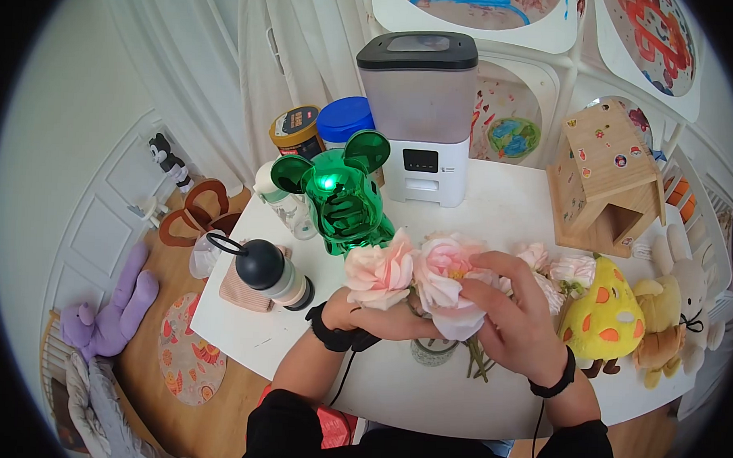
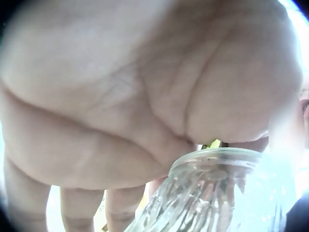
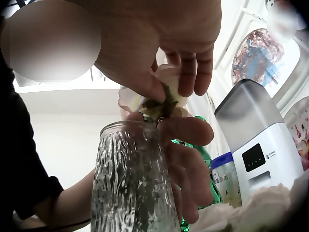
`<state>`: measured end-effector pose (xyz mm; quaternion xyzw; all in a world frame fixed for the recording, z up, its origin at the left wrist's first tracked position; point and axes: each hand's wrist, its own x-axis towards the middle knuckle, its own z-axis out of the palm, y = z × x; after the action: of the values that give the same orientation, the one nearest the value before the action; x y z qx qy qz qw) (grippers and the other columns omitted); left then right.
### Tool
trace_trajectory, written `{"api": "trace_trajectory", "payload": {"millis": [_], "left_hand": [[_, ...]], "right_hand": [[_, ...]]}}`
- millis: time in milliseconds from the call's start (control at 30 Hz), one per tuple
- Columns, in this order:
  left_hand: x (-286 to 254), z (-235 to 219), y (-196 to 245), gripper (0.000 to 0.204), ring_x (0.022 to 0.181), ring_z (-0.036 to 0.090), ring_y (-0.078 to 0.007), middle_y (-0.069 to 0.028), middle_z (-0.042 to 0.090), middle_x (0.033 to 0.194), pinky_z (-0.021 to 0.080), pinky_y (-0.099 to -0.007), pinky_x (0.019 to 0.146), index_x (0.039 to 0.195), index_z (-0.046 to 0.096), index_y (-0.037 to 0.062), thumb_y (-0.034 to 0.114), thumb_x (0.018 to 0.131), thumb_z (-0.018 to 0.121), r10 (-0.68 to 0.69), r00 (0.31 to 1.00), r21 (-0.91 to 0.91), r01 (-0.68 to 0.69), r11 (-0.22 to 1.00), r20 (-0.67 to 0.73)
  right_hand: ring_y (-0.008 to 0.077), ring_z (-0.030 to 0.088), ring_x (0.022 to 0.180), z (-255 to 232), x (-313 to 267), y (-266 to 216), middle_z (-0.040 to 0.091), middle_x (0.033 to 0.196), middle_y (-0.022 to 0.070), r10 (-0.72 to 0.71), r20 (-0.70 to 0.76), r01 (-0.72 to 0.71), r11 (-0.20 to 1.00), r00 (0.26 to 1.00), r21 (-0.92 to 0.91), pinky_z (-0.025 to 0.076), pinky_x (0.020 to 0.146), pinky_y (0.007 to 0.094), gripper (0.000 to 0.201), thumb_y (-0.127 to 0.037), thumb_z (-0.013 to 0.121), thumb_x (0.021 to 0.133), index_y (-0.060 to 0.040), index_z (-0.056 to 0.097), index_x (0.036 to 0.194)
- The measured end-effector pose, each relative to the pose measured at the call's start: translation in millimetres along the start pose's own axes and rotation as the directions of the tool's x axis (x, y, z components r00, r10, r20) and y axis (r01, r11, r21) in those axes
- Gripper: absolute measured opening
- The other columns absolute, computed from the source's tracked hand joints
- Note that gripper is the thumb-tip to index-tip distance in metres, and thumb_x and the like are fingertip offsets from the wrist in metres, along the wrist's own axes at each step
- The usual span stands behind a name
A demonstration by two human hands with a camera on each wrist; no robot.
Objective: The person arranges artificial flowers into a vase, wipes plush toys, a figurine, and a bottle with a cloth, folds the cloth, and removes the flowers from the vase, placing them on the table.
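Observation:
A full pink artificial rose (image 1: 449, 284) sits between my hands above a ribbed clear glass vase (image 3: 133, 183). My left hand (image 1: 391, 320) holds it from below, thumb and forefinger right under the bloom by the vase rim. From the other side, my right hand (image 1: 520, 335) pinches the bloom, thumb near its green base and fingers on the petals. Another pink rose (image 1: 379, 274) overlaps the back of my left hand. In the left wrist view, my palm hangs close over the vase mouth and hides most of the stem.
More pale pink roses (image 1: 554, 276) lie to the right, with green stems (image 1: 479, 366) beside the vase. A shiny green bear figure (image 1: 343, 200), black-topped bottle (image 1: 272, 274) and feeder (image 1: 425, 170) stand around. Plush toys (image 1: 604, 314) and a wooden house (image 1: 606, 181) are at the right.

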<state>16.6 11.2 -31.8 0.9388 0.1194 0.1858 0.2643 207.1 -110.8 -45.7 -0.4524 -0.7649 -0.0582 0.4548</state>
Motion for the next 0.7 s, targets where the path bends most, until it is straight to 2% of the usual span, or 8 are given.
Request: {"api": "trace_trajectory", "payload": {"millis": [133,200,367,400,433,533,600,700], "left_hand": [[2,1,-3,0.050,0.114,0.061,-0.0242,-0.0063,0.067,0.123,0.046,-0.0345,0.102,0.123,0.066,0.0133,0.040,0.083,0.077,0.096,0.995,-0.025,-0.097,0.995,-0.017],[1,7,-2,0.051,0.114,0.060,-0.0248,-0.0058,0.067,0.123,0.045,-0.0351,0.104,0.125,0.065,0.0139,0.042,0.085,0.076,-0.064,0.994,-0.231,0.083,0.969,0.091],[6,6,-2,0.054,0.125,0.055,-0.0233,-0.0054,0.064,0.132,0.040,-0.0348,0.109,0.131,0.063,0.0128,0.039,0.086,0.076,-0.017,0.996,-0.196,0.034,0.980,0.087],[7,6,0,0.055,0.131,0.053,-0.0214,-0.0058,0.061,0.137,0.038,-0.0340,0.112,0.133,0.062,0.0108,0.036,0.087,0.076,0.036,0.999,-0.213,-0.027,0.977,0.040],[4,8,-7,0.051,0.127,0.054,-0.0208,-0.0030,0.063,0.135,0.038,-0.0368,0.111,0.133,0.062,0.0131,0.036,0.089,0.073,0.040,0.999,-0.002,-0.040,0.999,0.028],[6,6,-12,0.048,0.125,0.055,-0.0199,-0.0026,0.064,0.134,0.039,-0.0357,0.110,0.134,0.062,0.0134,0.033,0.090,0.072,0.029,0.989,-0.208,0.002,0.978,0.146],[8,4,-13,0.046,0.123,0.057,-0.0191,-0.0021,0.065,0.133,0.040,-0.0345,0.109,0.134,0.062,0.0138,0.030,0.091,0.071,0.008,0.965,-0.361,0.090,0.928,0.261],[11,1,-15,0.044,0.120,0.059,-0.0178,-0.0014,0.066,0.132,0.041,-0.0328,0.108,0.135,0.062,0.0143,0.024,0.093,0.069,-0.005,0.900,-0.526,0.259,0.810,0.437]], "right_hand": [[0.0350,0.062,0.106,-1,-1,-3,0.059,0.121,0.0218,0.018,-0.206,-0.021,1.000,0.978,-0.016,0.053,0.085,0.0397,0.044,0.009,0.069,0.068,0.0004,0.067,0.111],[0.0356,0.062,0.107,0,-3,-2,0.057,0.123,0.0231,0.023,-0.218,-0.023,1.000,0.976,0.002,0.053,0.087,0.0396,0.045,0.011,0.069,0.068,0.0009,0.067,0.112],[0.0356,0.061,0.107,-4,6,-1,0.052,0.131,0.0236,0.063,-0.207,-0.067,0.998,0.976,-0.016,0.053,0.087,0.0377,0.055,0.012,0.069,0.069,0.0007,0.063,0.122],[0.0343,0.061,0.106,-8,10,-1,0.051,0.133,0.0224,0.139,-0.203,-0.140,0.990,0.969,0.011,0.053,0.087,0.0371,0.058,0.012,0.068,0.071,0.0000,0.060,0.127],[0.0330,0.061,0.105,-14,11,1,0.050,0.135,0.0211,0.213,-0.201,-0.211,0.977,0.956,0.034,0.053,0.086,0.0366,0.062,0.012,0.067,0.072,-0.0006,0.057,0.132],[0.0315,0.061,0.100,-22,7,20,0.052,0.132,0.0184,0.366,-0.203,-0.336,0.927,0.908,0.166,0.052,0.086,0.0364,0.064,0.014,0.064,0.076,-0.0011,0.051,0.137],[0.0345,0.062,0.099,-24,1,34,0.054,0.127,0.0186,0.403,-0.149,-0.384,0.912,0.903,0.142,0.052,0.085,0.0395,0.055,0.009,0.062,0.080,0.0000,0.052,0.133],[0.0416,0.062,0.101,-8,-13,47,0.057,0.119,0.0199,0.431,0.219,-0.455,0.887,0.876,0.077,0.050,0.088,0.0464,0.042,-0.002,0.064,0.083,0.0019,0.054,0.124]]}}
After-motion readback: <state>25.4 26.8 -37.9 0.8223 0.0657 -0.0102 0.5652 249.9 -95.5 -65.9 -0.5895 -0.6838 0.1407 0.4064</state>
